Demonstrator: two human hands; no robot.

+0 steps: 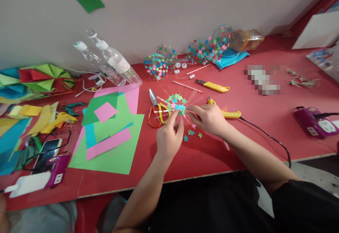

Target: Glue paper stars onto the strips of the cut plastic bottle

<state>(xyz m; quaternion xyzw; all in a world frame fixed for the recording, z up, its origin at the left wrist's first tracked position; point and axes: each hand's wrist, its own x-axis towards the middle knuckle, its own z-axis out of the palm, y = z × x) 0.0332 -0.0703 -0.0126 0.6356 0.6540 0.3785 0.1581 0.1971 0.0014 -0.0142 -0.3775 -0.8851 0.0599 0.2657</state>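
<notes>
My left hand and my right hand meet over the red table, both pinching at a small cluster of coloured paper stars fixed on thin clear spokes. The left fingertips press on the cluster's near edge; the right fingertips grip it from the right. A few loose stars lie on the table just below the hands. Orange-handled scissors lie directly left of the cluster. A yellow glue gun rests behind my right hand, its black cord trailing off right.
Green, pink and blue paper sheets lie at left, folded paper fans beyond them. Clear bottles, two finished star balls, a yellow utility knife, a phone and a purple power strip stand around.
</notes>
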